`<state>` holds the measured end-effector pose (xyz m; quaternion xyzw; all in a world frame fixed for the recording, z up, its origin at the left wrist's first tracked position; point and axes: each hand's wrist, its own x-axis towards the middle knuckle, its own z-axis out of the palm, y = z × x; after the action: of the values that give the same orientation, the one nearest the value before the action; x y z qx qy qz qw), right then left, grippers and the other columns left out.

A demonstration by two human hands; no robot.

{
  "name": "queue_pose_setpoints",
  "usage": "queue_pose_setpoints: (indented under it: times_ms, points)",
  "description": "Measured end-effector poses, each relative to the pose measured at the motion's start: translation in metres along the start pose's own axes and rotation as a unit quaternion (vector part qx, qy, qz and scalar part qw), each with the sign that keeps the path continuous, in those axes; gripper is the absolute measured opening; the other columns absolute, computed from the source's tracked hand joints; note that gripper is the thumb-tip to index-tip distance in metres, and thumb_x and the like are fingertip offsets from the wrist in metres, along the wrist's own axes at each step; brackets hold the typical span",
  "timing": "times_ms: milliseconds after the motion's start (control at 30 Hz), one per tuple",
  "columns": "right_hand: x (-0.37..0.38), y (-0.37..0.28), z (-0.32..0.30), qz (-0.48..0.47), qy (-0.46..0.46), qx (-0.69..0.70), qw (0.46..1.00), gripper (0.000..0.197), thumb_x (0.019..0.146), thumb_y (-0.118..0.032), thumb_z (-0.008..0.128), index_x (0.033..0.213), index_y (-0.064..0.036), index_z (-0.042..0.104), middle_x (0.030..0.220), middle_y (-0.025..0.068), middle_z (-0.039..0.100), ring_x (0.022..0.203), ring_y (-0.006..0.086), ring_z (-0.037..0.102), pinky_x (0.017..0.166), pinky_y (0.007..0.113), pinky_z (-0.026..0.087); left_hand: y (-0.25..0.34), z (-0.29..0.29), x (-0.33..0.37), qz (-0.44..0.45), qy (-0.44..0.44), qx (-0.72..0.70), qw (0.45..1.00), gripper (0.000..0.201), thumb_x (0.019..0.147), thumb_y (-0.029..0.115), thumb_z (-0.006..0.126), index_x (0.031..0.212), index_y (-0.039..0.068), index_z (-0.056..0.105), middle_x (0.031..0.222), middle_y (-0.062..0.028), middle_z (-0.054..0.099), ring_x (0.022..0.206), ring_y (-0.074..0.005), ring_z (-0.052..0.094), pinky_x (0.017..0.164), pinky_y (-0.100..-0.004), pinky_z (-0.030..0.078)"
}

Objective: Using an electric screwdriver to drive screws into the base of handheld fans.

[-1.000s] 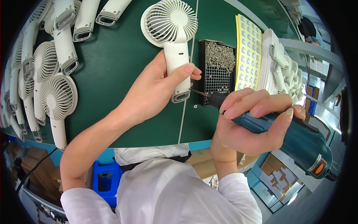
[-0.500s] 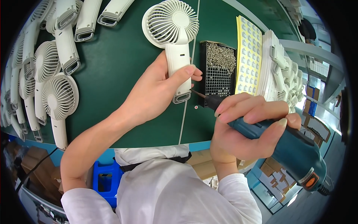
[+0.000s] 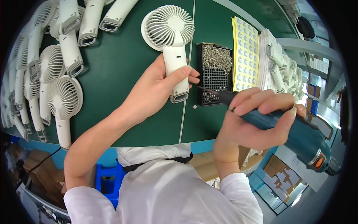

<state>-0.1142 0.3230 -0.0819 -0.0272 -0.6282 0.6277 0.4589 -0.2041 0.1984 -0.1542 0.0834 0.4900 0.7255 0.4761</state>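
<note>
A white handheld fan [image 3: 174,55] lies with its round grille toward the far side and its handle toward me. My left hand [image 3: 153,85] is wrapped round that handle, thumb on top. In my right hand [image 3: 257,121] is a blue electric screwdriver [image 3: 304,143], its thin bit pointing left. The bit's tip is apart from the fan, beside the near left corner of a black screw tray [image 3: 215,79]. Small silver screws [image 3: 217,58] are heaped in the tray's far part, and some sit in its holes nearer me.
Several more white fans [image 3: 64,98] crowd the green table's [image 3: 108,67] left side. Right of the tray lie yellow-edged label sheets [image 3: 246,52], then a white stack [image 3: 265,61] and a pile of white fan parts [image 3: 289,74]. A small red-and-white dot [image 3: 194,106] lies near the tray.
The screwdriver has drawn back to the right, its bit leaving the lower end of the fan's handle. My left hand still holds the fan. The whole view has shifted slightly.
</note>
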Motion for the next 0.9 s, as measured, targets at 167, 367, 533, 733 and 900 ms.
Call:
queue_pose_setpoints:
  times_ms: [167,367,533,733,900]
  points:
    - [0.019,0.001,-0.011,-0.016,0.077,-0.006,0.997,0.016,0.096,-0.020,0.037,0.109,-0.0102,0.041,0.066,0.0064,0.045,0.037,0.0188,0.042,0.037,0.034,0.043,0.005,-0.007,-0.005,-0.017,-0.002,0.045,0.999,0.033,0.092,0.015,0.055,0.117,-0.002,0.042,0.089,-0.0079,0.060,0.075,-0.0141,0.062,0.067,-0.0276,0.051]
    - [0.035,0.003,-0.031,-0.058,0.108,-0.028,0.992,0.017,0.088,-0.011,0.049,0.104,-0.0067,0.042,0.062,0.0060,0.045,0.039,0.0172,0.043,0.039,0.031,0.041,0.035,-0.011,-0.055,0.044,0.074,0.361,0.928,0.044,0.088,0.018,0.061,0.116,-0.006,0.037,0.080,-0.0200,0.062,0.063,-0.0334,0.061,0.062,-0.0403,0.050]
    - [0.034,0.018,-0.040,-0.046,0.158,-0.029,0.986,0.020,0.088,-0.008,0.051,0.105,-0.0021,0.042,0.061,0.0072,0.046,0.039,0.0168,0.044,0.040,0.031,0.042,0.016,-0.035,-0.106,0.243,0.273,0.646,0.670,0.040,0.078,0.013,0.075,0.107,-0.001,0.050,0.099,-0.0167,0.055,0.089,-0.0347,0.055,0.077,-0.0404,0.047]
    - [0.032,0.016,-0.045,-0.031,0.179,-0.010,0.983,0.020,0.089,-0.005,0.051,0.106,-0.0007,0.041,0.059,0.0071,0.046,0.040,0.0164,0.045,0.040,0.030,0.042,0.016,-0.030,-0.132,0.207,0.393,0.692,0.569,0.051,0.077,0.007,0.074,0.121,-0.001,0.051,0.113,-0.0173,0.051,0.101,-0.0355,0.050,0.088,-0.0418,0.042]
    - [0.024,0.011,-0.056,-0.002,0.184,-0.024,0.983,0.026,0.091,-0.007,0.049,0.115,-0.0025,0.039,0.061,0.0073,0.047,0.041,0.0175,0.047,0.042,0.031,0.043,0.067,-0.023,-0.135,0.448,0.285,0.518,0.670,0.070,0.072,0.021,0.081,0.128,-0.002,0.045,0.120,-0.0176,0.053,0.107,-0.0307,0.051,0.092,-0.0388,0.041]
